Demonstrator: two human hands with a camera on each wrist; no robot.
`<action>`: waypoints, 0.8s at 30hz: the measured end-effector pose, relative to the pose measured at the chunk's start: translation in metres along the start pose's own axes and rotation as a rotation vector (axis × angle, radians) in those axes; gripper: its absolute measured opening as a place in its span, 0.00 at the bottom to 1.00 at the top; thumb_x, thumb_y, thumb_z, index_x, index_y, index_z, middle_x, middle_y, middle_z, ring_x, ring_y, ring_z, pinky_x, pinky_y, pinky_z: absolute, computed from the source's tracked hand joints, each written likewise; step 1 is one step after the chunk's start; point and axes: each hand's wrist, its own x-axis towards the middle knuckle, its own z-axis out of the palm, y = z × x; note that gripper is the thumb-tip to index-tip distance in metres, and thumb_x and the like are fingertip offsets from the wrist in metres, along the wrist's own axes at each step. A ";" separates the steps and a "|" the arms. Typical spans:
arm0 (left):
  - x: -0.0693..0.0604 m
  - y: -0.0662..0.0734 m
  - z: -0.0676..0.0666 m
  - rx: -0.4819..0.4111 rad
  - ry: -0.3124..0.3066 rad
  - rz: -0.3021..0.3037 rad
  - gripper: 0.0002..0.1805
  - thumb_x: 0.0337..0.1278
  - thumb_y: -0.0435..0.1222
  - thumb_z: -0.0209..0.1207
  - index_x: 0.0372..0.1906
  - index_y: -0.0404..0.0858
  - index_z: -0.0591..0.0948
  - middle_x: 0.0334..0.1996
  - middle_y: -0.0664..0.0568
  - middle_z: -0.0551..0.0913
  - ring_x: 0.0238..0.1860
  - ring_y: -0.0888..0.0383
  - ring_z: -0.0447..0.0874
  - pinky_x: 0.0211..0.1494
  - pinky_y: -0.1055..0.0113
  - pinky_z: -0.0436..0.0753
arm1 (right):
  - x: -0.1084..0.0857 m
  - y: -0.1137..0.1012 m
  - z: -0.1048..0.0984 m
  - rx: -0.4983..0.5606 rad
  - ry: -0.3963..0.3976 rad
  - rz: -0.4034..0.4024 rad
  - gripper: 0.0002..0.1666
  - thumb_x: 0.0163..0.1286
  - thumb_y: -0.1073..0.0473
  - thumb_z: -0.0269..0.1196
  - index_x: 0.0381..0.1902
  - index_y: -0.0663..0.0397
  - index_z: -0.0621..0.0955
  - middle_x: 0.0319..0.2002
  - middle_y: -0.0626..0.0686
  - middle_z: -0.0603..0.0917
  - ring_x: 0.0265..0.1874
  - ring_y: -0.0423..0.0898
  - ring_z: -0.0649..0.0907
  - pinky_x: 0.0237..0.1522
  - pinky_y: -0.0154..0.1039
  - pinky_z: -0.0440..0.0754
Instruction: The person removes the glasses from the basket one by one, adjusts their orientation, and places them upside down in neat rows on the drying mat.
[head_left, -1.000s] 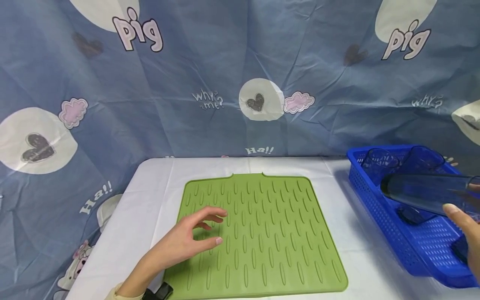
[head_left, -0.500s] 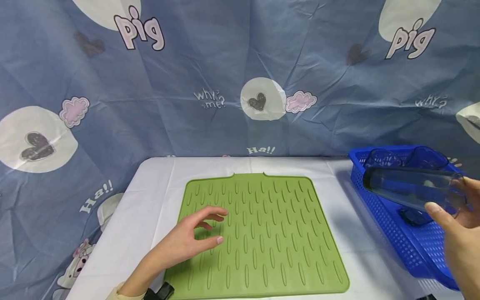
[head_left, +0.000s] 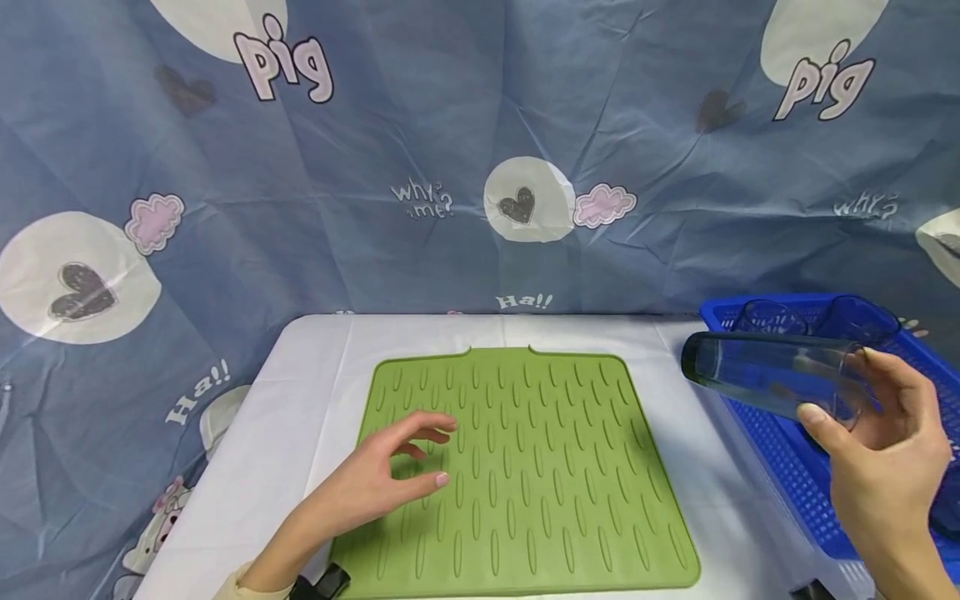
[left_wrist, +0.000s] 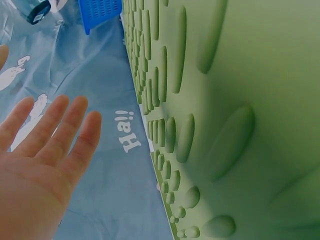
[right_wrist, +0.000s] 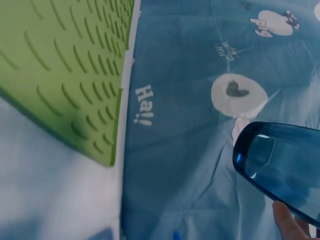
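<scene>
A tall, clear blue drinking glass (head_left: 772, 373) lies sideways in the air, its thick base pointing left. My right hand (head_left: 888, 458) grips it near the rim end, thumb in front, over the left side of the blue basket. In the right wrist view the glass (right_wrist: 282, 167) shows its heavy base, with a thumb (right_wrist: 285, 220) below it. Over the left part of a green ridged mat (head_left: 517, 475) hovers my left hand (head_left: 382, 475), fingers relaxed and holding nothing. The left wrist view shows this left hand (left_wrist: 45, 160) with its fingers spread beside the mat.
A blue perforated basket (head_left: 780, 475) stands at the right on a white-covered table (head_left: 300, 400). More glasses, including one at the back (head_left: 855, 321), are inside it. Behind the table hangs a blue printed cloth (head_left: 420, 100).
My right hand has come into fuller view, carrying the glass leftward from over the basket towards the mat. The left hand stays in nearly the same place.
</scene>
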 end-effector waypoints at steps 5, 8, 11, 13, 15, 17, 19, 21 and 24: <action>-0.001 0.001 -0.001 -0.001 0.003 0.004 0.26 0.61 0.43 0.66 0.63 0.59 0.72 0.58 0.65 0.76 0.58 0.51 0.76 0.56 0.56 0.79 | -0.002 0.005 0.013 0.130 -0.005 0.003 0.41 0.46 0.95 0.53 0.61 0.77 0.69 0.57 0.65 0.70 0.58 0.53 0.71 0.41 0.29 0.84; -0.001 0.002 -0.002 0.002 0.008 0.007 0.26 0.61 0.44 0.66 0.63 0.59 0.72 0.58 0.65 0.76 0.58 0.51 0.76 0.56 0.55 0.79 | -0.003 0.008 0.017 0.194 -0.014 0.003 0.40 0.46 0.95 0.54 0.61 0.79 0.67 0.57 0.67 0.70 0.57 0.54 0.72 0.41 0.31 0.84; 0.001 0.002 -0.002 0.003 0.014 0.012 0.27 0.61 0.44 0.66 0.64 0.59 0.71 0.58 0.65 0.76 0.58 0.51 0.76 0.56 0.55 0.80 | -0.004 0.012 0.019 0.228 -0.019 0.003 0.40 0.46 0.95 0.54 0.61 0.80 0.67 0.57 0.67 0.71 0.56 0.55 0.73 0.41 0.32 0.84; 0.001 0.002 -0.002 0.005 0.018 0.016 0.27 0.61 0.43 0.66 0.64 0.59 0.71 0.58 0.65 0.76 0.58 0.52 0.76 0.55 0.55 0.80 | -0.004 0.015 0.020 0.262 -0.020 -0.007 0.40 0.45 0.95 0.54 0.61 0.82 0.66 0.56 0.67 0.71 0.57 0.55 0.73 0.43 0.33 0.84; 0.002 0.002 -0.002 0.008 0.018 0.019 0.27 0.62 0.43 0.66 0.64 0.59 0.72 0.58 0.65 0.77 0.58 0.53 0.76 0.55 0.55 0.80 | -0.003 0.018 0.021 0.285 -0.022 -0.018 0.40 0.44 0.95 0.54 0.61 0.84 0.65 0.56 0.68 0.72 0.57 0.56 0.73 0.46 0.34 0.83; 0.001 0.002 -0.001 0.012 0.017 0.018 0.26 0.62 0.44 0.66 0.63 0.59 0.72 0.58 0.65 0.77 0.58 0.53 0.77 0.55 0.55 0.80 | -0.003 0.021 0.022 0.306 -0.027 -0.026 0.41 0.44 0.95 0.55 0.60 0.86 0.65 0.55 0.69 0.73 0.57 0.56 0.73 0.48 0.35 0.82; 0.001 0.002 -0.001 0.014 0.016 0.018 0.26 0.62 0.44 0.66 0.63 0.60 0.72 0.58 0.65 0.77 0.58 0.52 0.77 0.55 0.55 0.80 | -0.003 0.024 0.023 0.326 -0.033 -0.025 0.41 0.43 0.95 0.55 0.60 0.87 0.64 0.55 0.70 0.73 0.57 0.57 0.74 0.50 0.36 0.82; 0.001 0.002 -0.001 0.013 0.016 0.021 0.26 0.62 0.44 0.65 0.64 0.59 0.72 0.58 0.65 0.76 0.58 0.52 0.77 0.56 0.55 0.80 | -0.004 0.026 0.024 0.329 -0.040 -0.017 0.40 0.44 0.95 0.55 0.60 0.87 0.64 0.55 0.70 0.73 0.56 0.57 0.75 0.50 0.37 0.82; 0.002 0.002 0.000 0.010 0.020 0.023 0.26 0.62 0.45 0.66 0.64 0.59 0.72 0.58 0.65 0.76 0.58 0.53 0.77 0.56 0.56 0.80 | -0.003 0.028 0.025 0.339 -0.051 -0.006 0.40 0.44 0.95 0.55 0.60 0.87 0.64 0.55 0.70 0.73 0.56 0.58 0.75 0.52 0.37 0.81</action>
